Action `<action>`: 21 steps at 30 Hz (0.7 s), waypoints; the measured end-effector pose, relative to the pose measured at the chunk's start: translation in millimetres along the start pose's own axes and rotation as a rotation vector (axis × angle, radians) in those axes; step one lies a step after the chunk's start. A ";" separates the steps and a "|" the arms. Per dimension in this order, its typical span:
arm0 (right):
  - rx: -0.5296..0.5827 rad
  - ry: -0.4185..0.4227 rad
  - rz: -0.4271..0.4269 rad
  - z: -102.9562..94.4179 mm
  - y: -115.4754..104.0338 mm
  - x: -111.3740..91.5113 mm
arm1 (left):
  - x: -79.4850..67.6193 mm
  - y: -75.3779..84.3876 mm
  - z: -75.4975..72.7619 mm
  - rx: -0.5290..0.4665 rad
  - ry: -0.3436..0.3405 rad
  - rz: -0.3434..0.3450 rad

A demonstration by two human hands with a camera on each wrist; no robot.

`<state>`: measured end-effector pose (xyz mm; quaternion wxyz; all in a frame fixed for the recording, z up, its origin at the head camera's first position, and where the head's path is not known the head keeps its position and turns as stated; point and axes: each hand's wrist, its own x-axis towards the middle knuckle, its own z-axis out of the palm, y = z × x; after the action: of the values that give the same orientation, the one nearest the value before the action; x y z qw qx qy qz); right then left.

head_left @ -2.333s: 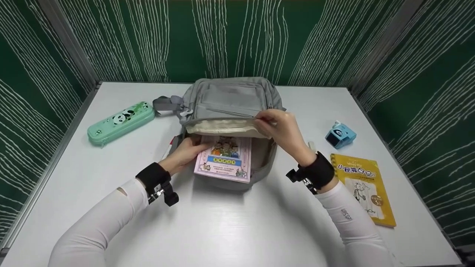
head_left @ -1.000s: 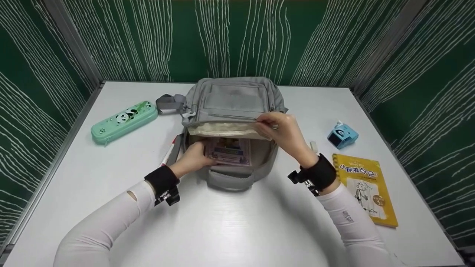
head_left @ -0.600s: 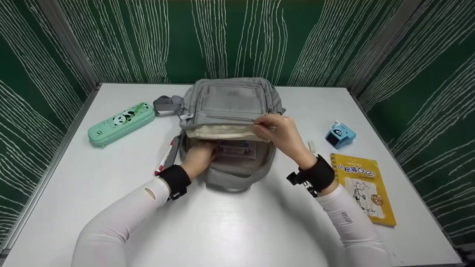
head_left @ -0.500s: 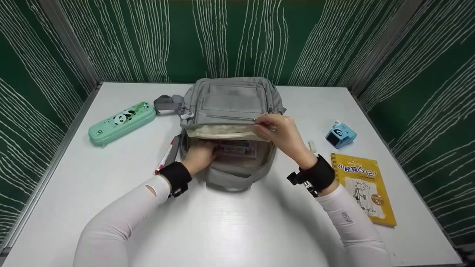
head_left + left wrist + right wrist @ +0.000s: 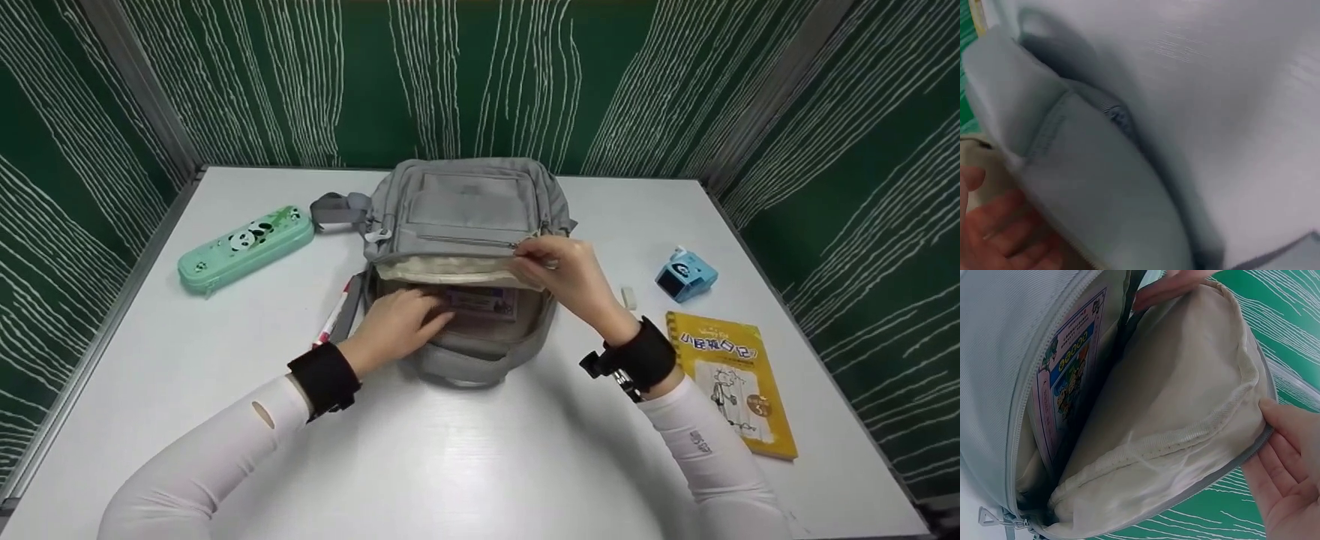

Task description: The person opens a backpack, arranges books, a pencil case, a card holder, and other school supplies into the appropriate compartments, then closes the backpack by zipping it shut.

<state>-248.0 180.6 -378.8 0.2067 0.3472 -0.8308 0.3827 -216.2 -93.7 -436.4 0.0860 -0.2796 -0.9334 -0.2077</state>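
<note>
A grey backpack (image 5: 469, 199) lies on the table with its main compartment unzipped and the cream lining showing. My right hand (image 5: 566, 270) pinches the edge of the front flap and holds it raised; in the right wrist view, thumb and fingers (image 5: 1278, 472) grip that rim. Inside the compartment lies a pink book (image 5: 1069, 377) with a colourful cover, its far part hidden under the flap in the head view. My left hand (image 5: 397, 326) is at the left of the opening, fingertips partly covered by the flap. In the left wrist view its fingers (image 5: 1008, 230) are loosely bent and hold nothing.
On the left lies a mint panda pencil case (image 5: 246, 247), with a red-and-white marker (image 5: 330, 322) beside the backpack. To the right are a white eraser (image 5: 628, 298), a blue panda-printed box-shaped item (image 5: 685, 275) and a yellow book (image 5: 739, 386) partly under the right forearm.
The pink book has gone deeper into the backpack. My left hand has let go of it and drawn back toward the lower left. My right hand keeps its hold, slightly lower.
</note>
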 end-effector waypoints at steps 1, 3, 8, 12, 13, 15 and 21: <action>-0.001 0.002 -0.001 0.1 0.0 -0.4 | -2.8 1.9 -4.8 0.005 0.023 0.043; 0.003 0.002 -0.006 0.6 0.4 -1.3 | -7.7 4.8 -14.0 0.010 0.091 0.126; 0.021 -0.011 -0.018 2.2 1.8 -5.2 | -11.1 7.1 -30.2 -0.042 0.328 0.255; 0.022 -0.016 -0.023 2.9 3.5 -9.4 | -4.9 5.3 -35.7 -0.093 0.419 0.240; 0.022 -0.019 -0.022 3.0 4.0 -10.6 | -2.9 4.2 -36.6 -0.103 0.414 0.222; 0.027 -0.026 -0.018 3.5 4.8 -12.8 | 1.5 1.1 -37.6 -0.124 0.379 0.182; 0.044 -0.050 0.012 5.7 5.3 -19.9 | 9.2 -9.9 -36.7 -0.160 0.210 0.051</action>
<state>-238.9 186.9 -397.0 0.1756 0.3562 -0.8292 0.3934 -227.8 -112.7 -404.2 0.1657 -0.2858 -0.8924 -0.3074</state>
